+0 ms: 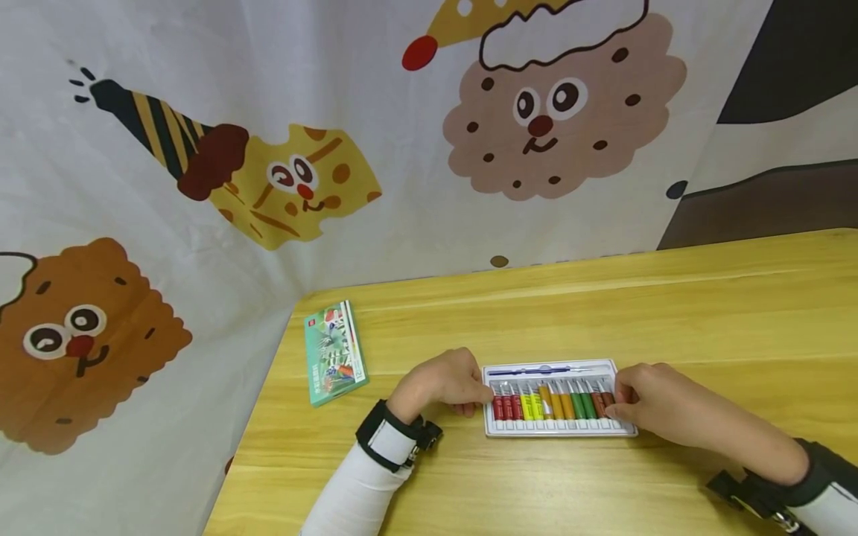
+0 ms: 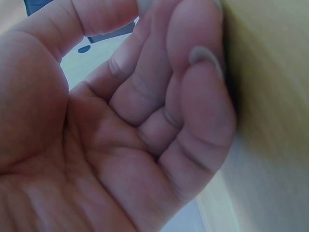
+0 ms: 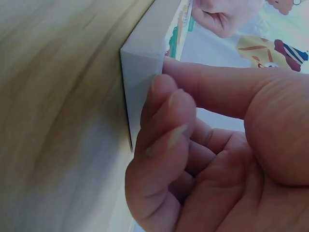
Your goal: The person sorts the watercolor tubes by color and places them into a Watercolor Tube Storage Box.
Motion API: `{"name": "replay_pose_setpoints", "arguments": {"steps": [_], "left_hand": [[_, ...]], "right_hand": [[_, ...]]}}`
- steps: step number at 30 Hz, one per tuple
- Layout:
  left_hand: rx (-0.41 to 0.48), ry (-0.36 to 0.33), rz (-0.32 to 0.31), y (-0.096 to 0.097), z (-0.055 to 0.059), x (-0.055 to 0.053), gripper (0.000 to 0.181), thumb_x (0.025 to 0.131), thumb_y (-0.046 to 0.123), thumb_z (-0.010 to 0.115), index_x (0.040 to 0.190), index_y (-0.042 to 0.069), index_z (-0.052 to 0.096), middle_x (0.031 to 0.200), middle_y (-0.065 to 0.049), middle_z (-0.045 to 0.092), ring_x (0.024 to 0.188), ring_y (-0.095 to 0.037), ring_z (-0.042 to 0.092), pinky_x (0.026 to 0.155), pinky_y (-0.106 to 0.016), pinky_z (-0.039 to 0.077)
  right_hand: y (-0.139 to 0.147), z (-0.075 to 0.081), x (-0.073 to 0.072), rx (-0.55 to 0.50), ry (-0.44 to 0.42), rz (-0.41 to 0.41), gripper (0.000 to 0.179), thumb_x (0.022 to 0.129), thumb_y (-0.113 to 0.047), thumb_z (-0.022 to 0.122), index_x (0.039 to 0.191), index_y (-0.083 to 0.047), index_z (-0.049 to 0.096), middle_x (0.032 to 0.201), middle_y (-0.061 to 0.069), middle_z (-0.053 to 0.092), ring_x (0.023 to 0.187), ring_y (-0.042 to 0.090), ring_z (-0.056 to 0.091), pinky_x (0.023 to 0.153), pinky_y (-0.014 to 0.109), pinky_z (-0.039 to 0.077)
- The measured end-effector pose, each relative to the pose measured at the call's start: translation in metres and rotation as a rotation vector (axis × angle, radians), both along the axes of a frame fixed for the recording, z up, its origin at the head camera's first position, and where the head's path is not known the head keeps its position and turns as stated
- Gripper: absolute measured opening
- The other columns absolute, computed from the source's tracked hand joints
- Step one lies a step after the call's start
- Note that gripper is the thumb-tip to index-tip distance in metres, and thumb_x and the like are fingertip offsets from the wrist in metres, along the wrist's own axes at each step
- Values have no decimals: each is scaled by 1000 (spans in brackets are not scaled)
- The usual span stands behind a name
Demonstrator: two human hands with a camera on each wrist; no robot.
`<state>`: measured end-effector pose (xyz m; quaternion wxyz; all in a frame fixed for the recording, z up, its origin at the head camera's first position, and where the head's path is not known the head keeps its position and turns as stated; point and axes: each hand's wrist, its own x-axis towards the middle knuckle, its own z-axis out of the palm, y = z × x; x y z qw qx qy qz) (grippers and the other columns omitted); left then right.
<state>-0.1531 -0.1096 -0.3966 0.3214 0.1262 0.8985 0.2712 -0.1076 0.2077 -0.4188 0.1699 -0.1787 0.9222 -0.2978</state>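
Note:
A white plastic paint tray [image 1: 561, 427] lies on the table, filled with a row of small paint tubes [image 1: 551, 404] in red, yellow, ochre, green and brown. Along its far side is a thin blue paintbrush [image 1: 539, 370]. My left hand [image 1: 445, 383] grips the tray's left end, thumb at the rim and the other fingers curled low by the tabletop. At the opposite end my right hand [image 1: 677, 406] holds the tray, its thumb over the top edge near the brown tubes. In the right wrist view, fingertips meet the tray's white side wall [image 3: 140, 72].
A teal illustrated box [image 1: 335, 353] lies near the table's left edge. The wooden table [image 1: 724, 320] runs back to a white curtain [image 1: 395, 231] printed with cartoon biscuits and cheese. Both wrists wear black straps.

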Motion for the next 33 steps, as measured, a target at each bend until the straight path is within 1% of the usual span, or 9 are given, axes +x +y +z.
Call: {"name": "replay_pose_setpoints", "arguments": {"steps": [3,6,10,13,17,20,23,33], "left_hand": [[0,-1,2,0,1,1,31,92,13,73,62,4,71,57,-5,67,48,-14,59,48,-24,42],[1,-1,3,0,2,1,32,92,13,73,62,3,71,57,-5,66,48,-14,58,48,-24,42],[-6,4,-3,0,2,1,32,92,14,73,61,4,71,56,-4,66,48,-14,58,48,-24,41],[-10,4,-5,-1,3,0,32,92,14,73,61,5,71,57,-4,67,48,-14,58,48,-24,42],[-11,3,3,-1,3,0,32,92,14,73,62,4,71,57,-5,67,48,-14,59,48,-24,42],[-14,8,4,0,3,0,32,92,15,73,62,4,71,57,-5,67,47,-14,58,47,-24,42],[-20,17,-3,0,3,1,33,92,15,73,61,5,71,56,-4,66,47,-13,58,47,-24,41],[-34,35,-32,1,4,4,32,94,15,73,64,6,71,57,-4,65,49,-15,56,45,-23,36]], "right_hand": [[2,4,-1,-26,2,6,26,95,-17,77,76,-16,59,64,-6,48,55,8,40,50,23,32],[6,9,-3,-34,42,-1,23,97,-15,74,77,-16,61,65,-6,48,56,8,40,51,24,33],[11,14,-7,26,90,-30,16,98,-15,71,83,-14,66,68,-6,50,59,10,42,53,26,34],[14,15,-11,67,78,-43,12,99,-13,70,87,-11,70,72,-5,55,62,14,44,54,28,35],[16,13,-16,72,44,-43,10,99,-10,69,90,-9,75,78,-3,62,64,15,46,56,29,36],[17,10,-17,65,29,-34,13,99,-9,68,89,-10,76,75,-4,60,62,15,45,54,29,35],[17,7,-17,65,25,-27,16,99,-10,67,85,-13,74,69,-4,54,59,14,44,53,28,33],[15,5,-12,88,13,-13,24,97,-11,66,75,-19,68,64,-5,45,57,12,42,52,27,31]]}}
